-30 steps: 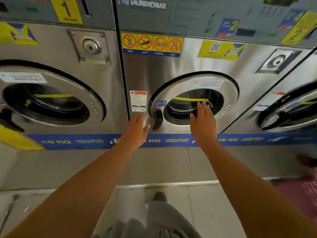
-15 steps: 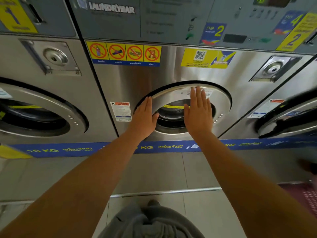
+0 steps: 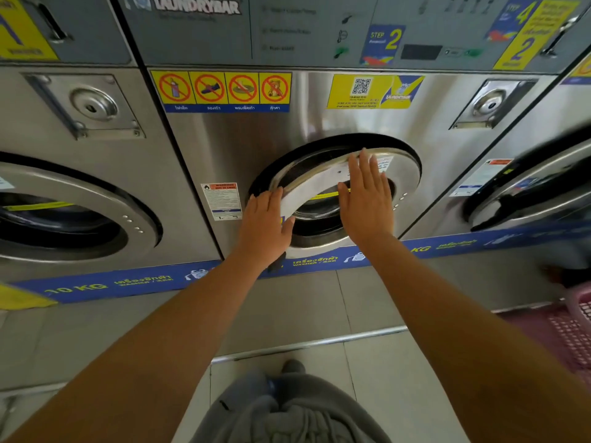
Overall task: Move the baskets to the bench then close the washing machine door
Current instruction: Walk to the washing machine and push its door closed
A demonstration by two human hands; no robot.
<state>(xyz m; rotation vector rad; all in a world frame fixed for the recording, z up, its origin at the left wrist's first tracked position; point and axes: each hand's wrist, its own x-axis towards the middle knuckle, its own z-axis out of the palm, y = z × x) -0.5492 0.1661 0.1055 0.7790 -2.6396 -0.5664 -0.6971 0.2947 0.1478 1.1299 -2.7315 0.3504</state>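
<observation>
The middle washing machine's round steel door (image 3: 406,174) is hinged on the right. Its left edge stands a little out from the black opening, so the door is slightly ajar. My left hand (image 3: 265,225) lies flat on the door's lower left rim, fingers together and holding nothing. My right hand (image 3: 367,199) presses flat on the door's face over the glass, fingers pointing up. A pink plastic basket (image 3: 572,327) sits on the floor at the right edge of view, only partly visible.
The left machine's door (image 3: 80,199) is shut. The right machine's door (image 3: 537,187) looks blurred. A metal strip (image 3: 303,345) runs across the tiled floor in front of the raised step. My grey-clothed legs show at the bottom.
My view has moved closer to the middle machine. Both hands slid up onto its door, and the door's left edge now shows standing out from the frame.
</observation>
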